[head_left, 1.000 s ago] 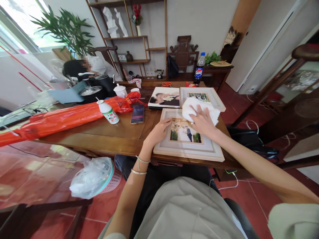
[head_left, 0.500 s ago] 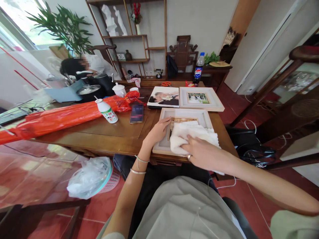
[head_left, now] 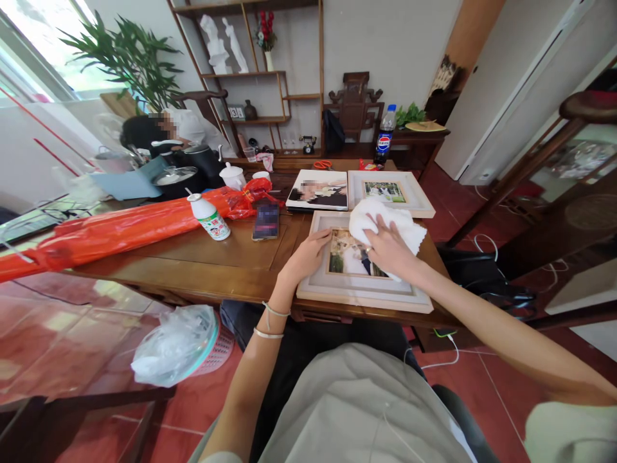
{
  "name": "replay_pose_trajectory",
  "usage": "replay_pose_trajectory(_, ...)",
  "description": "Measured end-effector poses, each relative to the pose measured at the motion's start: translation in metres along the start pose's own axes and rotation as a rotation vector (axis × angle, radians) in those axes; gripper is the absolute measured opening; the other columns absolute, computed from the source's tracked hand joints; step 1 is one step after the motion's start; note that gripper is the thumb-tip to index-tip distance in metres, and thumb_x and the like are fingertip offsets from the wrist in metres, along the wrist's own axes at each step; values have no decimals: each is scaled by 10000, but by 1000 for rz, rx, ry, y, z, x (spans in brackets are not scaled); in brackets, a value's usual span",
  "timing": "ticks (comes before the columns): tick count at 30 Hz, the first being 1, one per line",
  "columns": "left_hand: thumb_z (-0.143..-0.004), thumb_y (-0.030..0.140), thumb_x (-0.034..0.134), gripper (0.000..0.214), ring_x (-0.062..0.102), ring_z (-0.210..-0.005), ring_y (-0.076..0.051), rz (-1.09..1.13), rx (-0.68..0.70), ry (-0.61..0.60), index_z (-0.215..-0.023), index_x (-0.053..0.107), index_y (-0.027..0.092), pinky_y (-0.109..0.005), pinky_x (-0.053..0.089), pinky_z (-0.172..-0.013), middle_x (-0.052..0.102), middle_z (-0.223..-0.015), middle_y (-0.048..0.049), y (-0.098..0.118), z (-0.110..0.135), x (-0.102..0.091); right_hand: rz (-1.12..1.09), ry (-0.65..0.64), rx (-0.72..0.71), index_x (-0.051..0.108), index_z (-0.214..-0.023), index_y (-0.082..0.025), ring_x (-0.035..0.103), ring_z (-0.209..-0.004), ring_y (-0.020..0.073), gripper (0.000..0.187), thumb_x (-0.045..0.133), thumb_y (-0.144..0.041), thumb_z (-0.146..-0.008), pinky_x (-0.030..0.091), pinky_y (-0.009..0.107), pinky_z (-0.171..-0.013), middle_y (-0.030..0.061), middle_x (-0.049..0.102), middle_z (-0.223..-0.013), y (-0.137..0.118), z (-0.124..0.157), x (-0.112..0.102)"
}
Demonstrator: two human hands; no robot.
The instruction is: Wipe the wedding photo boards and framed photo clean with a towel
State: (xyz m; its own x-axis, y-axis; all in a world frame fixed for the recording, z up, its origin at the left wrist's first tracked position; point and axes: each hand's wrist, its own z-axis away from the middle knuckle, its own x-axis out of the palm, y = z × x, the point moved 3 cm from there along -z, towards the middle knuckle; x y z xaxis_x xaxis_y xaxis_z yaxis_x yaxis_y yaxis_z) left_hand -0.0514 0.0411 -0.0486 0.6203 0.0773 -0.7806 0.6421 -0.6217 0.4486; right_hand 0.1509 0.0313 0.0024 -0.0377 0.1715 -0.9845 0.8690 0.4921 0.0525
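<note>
A pale wooden picture frame (head_left: 357,299) lies face up at the table's front edge, a photo (head_left: 344,257) showing inside its white border. My left hand (head_left: 310,254) rests on the frame's left side, fingers stretched out and lying over the border. In my right hand (head_left: 391,248) is a bunched white cloth (head_left: 409,230), pressed onto the frame's upper right part with the fingers on top. The cloth covers that corner and part of the photo.
Behind lie a second framed photo (head_left: 423,204) and a photo panel (head_left: 308,190). Left of these are a phone (head_left: 265,221), a white bottle (head_left: 211,218) and a long red plastic-wrapped bundle (head_left: 120,225). A cola bottle (head_left: 384,138) stands at the back. Someone (head_left: 193,128) sits across the table.
My right hand has moved the cloth away from me, from the frame's lower middle to its upper right, uncovering more of the photo. The left hand stays in place.
</note>
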Motion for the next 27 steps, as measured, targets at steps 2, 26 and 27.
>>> replay_pose_trajectory(2,-873,17,330,498,441,-1356,-235,-5,-2,-4,-1305,564,97,-444,350,-1151,517,-1417,-147,0,0,0,49,-36,-3,540,-1293,-55,188,-1424,441,455,430,-99,-853,263,659,-1045,257,266,-1543,4,-16,2)
replay_pose_trajectory(26,-866,22,359,494,454,-1346,-223,22,-12,-35,-1312,554,101,-413,349,-1153,506,-1427,-145,2,-3,-6,77,-133,-264,707,-1106,-115,417,-1315,444,358,457,-128,-851,392,568,-981,322,434,-1408,-119,47,-19)
replay_pose_trajectory(27,-864,17,353,499,455,-1346,-222,19,-15,-28,-1309,559,112,-419,349,-1153,512,-1424,-137,3,-2,-6,91,-167,-261,710,-1102,-113,426,-1307,445,354,472,-120,-839,401,563,-976,317,433,-1411,-115,50,-21)
